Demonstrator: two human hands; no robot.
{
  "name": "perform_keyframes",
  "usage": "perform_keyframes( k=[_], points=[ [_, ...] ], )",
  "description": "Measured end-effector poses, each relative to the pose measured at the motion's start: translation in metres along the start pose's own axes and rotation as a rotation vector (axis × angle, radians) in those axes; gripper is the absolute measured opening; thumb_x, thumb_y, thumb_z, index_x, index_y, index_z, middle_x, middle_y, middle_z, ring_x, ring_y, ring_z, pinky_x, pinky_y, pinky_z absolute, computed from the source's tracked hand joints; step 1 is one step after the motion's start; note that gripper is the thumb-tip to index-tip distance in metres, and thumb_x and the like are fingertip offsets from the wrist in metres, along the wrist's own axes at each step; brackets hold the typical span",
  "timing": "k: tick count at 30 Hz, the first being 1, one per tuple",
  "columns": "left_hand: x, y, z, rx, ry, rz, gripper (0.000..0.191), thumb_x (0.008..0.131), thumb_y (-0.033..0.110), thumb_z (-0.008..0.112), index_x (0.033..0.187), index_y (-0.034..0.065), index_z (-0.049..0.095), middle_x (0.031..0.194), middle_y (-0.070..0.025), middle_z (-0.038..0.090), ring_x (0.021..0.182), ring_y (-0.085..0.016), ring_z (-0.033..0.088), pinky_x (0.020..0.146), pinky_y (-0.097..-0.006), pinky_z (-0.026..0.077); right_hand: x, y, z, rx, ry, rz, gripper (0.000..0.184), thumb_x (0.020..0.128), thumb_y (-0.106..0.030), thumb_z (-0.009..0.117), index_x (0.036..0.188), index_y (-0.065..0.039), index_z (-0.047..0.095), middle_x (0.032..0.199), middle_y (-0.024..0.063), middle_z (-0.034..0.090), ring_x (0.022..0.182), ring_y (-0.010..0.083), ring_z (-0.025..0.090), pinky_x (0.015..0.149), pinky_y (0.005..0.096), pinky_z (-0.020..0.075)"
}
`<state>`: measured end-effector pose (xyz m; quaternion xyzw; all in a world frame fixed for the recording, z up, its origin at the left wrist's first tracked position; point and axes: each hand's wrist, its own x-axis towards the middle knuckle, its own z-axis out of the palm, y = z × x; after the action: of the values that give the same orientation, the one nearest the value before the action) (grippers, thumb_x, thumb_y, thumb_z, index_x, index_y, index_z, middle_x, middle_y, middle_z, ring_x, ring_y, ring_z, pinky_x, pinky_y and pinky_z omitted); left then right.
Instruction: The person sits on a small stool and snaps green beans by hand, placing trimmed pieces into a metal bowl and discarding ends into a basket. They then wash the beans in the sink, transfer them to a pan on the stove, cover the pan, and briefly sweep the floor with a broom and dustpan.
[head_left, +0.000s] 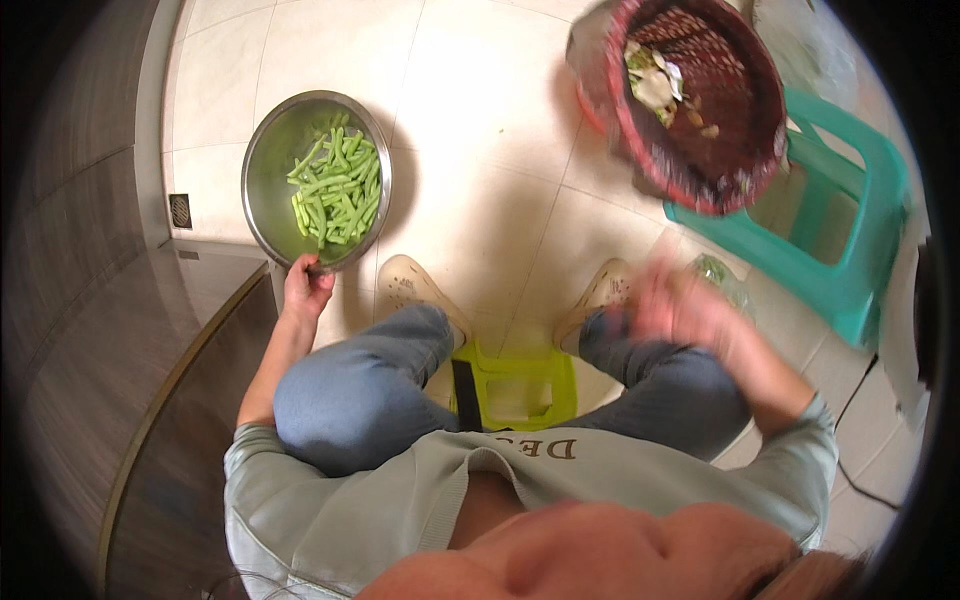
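Observation:
My left hand (308, 288) grips the near rim of a stainless steel bowl (262, 150) at the left. Green bean pieces (337, 187) lie in the bowl. Blurred by motion, my right hand (675, 307) is above my right knee; whether anything is in it cannot be told. Beyond that hand, at the upper right, a red woven plastic basket (739, 67) has a few pale vegetable scraps (654, 86) inside. A clear plastic bag with something green (716, 274) lies on the floor just past my right hand.
A teal plastic stool (847, 277) stands at the right, partly behind the basket. Beneath me is a yellow-green stool (525, 420). A dark cabinet or step (202, 300) borders the left side, near a floor drain (180, 211). A black cable (844, 442) runs along the floor at right.

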<state>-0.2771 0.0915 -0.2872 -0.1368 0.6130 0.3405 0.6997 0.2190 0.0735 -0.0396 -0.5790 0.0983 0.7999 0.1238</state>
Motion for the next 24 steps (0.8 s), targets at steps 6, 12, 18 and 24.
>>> perform_keyframes(
  k=[6, 12, 18, 24],
  points=[
    [-0.051, 0.039, 0.058, 0.356, 0.060, 0.281, 0.009, 0.075, 0.002, 0.055, 0.084, 0.0033, 0.055, 0.071, -0.0047, 0.056, 0.058, -0.017, 0.054, 0.044, -0.0308, 0.044, -0.022, 0.004, 0.053, -1.370, -0.073, -0.475, 0.054, 0.076, -0.021, 0.071, 0.121, -0.003, 0.048, 0.110, 0.0178, 0.057, 0.096, 0.0306, 0.058, 0.080, 0.0371, 0.0471],
    [-0.132, 0.065, 0.103, 0.504, 0.044, 0.690, 0.024, 0.076, 0.000, 0.055, 0.100, 0.0018, 0.054, 0.088, -0.0029, 0.060, 0.077, -0.013, 0.056, 0.069, -0.0260, 0.046, 0.001, -0.012, 0.064, -0.883, 0.167, -0.699, 0.066, 0.073, -0.017, 0.071, 0.128, -0.002, 0.039, 0.114, 0.0141, 0.055, 0.100, 0.0237, 0.055, 0.077, 0.0326, 0.0474],
    [-0.243, 0.074, 0.132, 0.552, 0.079, 0.816, 0.036, 0.075, -0.002, 0.052, 0.111, 0.0029, 0.053, 0.087, -0.0029, 0.059, 0.078, -0.011, 0.054, 0.070, -0.0248, 0.044, 0.009, 0.044, 0.085, -0.662, 0.267, -0.719, 0.085, 0.072, -0.023, 0.074, 0.138, -0.004, 0.024, 0.127, 0.0135, 0.043, 0.106, 0.0224, 0.049, 0.081, 0.0328, 0.0459],
    [-0.387, 0.103, 0.100, 0.503, 0.015, 0.426, 0.043, 0.072, -0.003, 0.051, 0.114, 0.0022, 0.050, 0.084, -0.0038, 0.060, 0.068, -0.013, 0.056, 0.056, -0.0253, 0.046, -0.073, 0.067, 0.230, -0.020, -0.068, -0.534, 0.066, 0.082, -0.018, 0.066, 0.135, -0.003, 0.029, 0.129, 0.0126, 0.042, 0.113, 0.0265, 0.046, 0.090, 0.0417, 0.0445]
  ],
)
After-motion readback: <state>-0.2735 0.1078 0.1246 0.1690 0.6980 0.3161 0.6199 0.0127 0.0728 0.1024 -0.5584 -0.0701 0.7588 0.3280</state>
